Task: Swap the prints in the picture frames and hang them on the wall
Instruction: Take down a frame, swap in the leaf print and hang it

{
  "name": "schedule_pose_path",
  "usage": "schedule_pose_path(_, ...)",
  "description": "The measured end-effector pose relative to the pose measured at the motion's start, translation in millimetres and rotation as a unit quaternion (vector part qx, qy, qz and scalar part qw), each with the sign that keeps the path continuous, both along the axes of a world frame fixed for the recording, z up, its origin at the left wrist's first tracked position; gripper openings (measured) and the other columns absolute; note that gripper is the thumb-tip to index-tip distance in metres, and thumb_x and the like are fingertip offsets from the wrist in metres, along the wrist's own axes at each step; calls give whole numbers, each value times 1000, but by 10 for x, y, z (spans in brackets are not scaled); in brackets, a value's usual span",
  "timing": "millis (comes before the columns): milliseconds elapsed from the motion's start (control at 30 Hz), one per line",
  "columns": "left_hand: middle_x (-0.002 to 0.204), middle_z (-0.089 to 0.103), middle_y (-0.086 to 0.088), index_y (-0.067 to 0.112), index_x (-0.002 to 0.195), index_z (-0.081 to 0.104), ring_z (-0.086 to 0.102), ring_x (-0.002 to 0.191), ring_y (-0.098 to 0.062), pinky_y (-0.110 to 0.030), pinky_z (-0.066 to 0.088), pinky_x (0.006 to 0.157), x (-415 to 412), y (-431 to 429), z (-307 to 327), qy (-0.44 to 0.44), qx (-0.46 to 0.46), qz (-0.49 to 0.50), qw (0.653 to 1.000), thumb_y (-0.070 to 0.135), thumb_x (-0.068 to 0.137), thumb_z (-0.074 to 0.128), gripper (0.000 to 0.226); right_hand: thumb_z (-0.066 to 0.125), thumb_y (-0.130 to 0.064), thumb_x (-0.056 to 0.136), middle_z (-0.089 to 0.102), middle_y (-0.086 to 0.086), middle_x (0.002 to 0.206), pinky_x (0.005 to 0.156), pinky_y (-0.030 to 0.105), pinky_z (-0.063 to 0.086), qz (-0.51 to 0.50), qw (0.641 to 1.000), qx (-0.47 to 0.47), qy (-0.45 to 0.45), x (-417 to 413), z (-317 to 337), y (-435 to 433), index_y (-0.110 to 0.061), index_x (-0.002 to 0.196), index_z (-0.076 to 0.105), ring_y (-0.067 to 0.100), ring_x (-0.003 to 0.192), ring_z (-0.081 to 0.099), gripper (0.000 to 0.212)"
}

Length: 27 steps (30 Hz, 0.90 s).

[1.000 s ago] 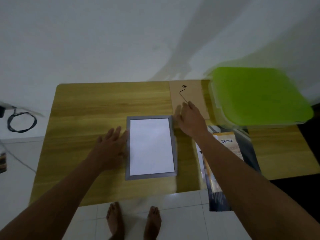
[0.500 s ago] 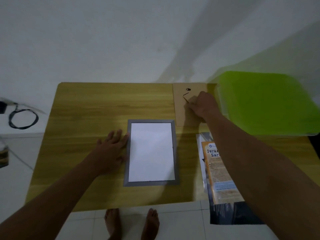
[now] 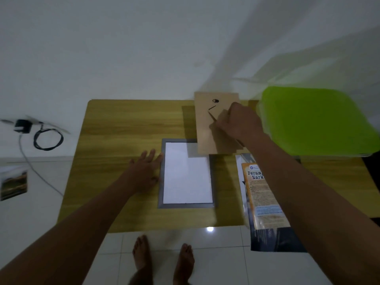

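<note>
A grey picture frame (image 3: pixel 161 177) lies face down on the wooden table (image 3: pixel 123 128), with a white sheet (image 3: pixel 185 182) showing in its opening. My left hand (image 3: pixel 145 171) rests flat on the table, fingers straight against the frame's left edge. My right hand (image 3: pixel 236 122) grips the brown backing board (image 3: pixel 205 136) and holds it lifted and tilted above the frame's top right corner. The board has a small black hanger and a wire stand on it. A printed poster (image 3: pixel 261 194) with orange and dark blue areas lies to the right of the frame, hanging over the table's front edge.
A green-lidded plastic box (image 3: pixel 316 120) stands at the table's back right. A white wall rises behind the table. On the floor at left lie a black cable with adapter (image 3: pixel 47 138) and another print (image 3: pixel 13 182). Bare feet (image 3: pixel 162 258) stand on white tiles in front.
My right hand went from the frame's top right corner to the backing board, took hold of it and lifted it off the table toward the frame. My left hand stayed put.
</note>
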<state>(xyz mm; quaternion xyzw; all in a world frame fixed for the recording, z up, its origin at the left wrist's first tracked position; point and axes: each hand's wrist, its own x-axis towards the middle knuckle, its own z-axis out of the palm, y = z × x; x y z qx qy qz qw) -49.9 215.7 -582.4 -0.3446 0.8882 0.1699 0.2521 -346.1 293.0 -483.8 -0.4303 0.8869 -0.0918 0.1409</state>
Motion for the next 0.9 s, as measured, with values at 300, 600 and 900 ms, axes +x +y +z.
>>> schedule_pose_path(300, 164, -5, -3, 30, 155, -2, -1, 151, -27, -59, 18, 115, 71, -19, -76, 33, -16, 8, 999, 55, 93, 51, 85, 68, -56, 81, 63, 8, 102, 68, 32, 44, 1, 996, 49, -75, 1175, -446, 385, -13, 109, 51, 30, 91, 62, 55)
schedule_pose_path(600, 164, -5, 3, 38, 154, -2, -2, 151, -21, -60, 13, 114, 109, -45, -134, 45, -19, 13, 999, 63, 90, 48, 85, 57, -46, 93, 64, 7, 104, 67, 32, 40, 13, 999, 41, -8, 1433, -700, 558, -10, 110, 52, 27, 95, 64, 40)
schedule_pose_path(900, 163, -8, 3, 39, 153, -5, -6, 151, -21, -62, 9, 115, 129, -45, -194, 62, -11, 19, 998, 63, 91, 46, 84, 57, -43, 95, 63, 7, 111, 76, 35, 50, 45, 998, 31, 28, 1453, -804, 571, -9, 116, 55, 23, 108, 59, 40)
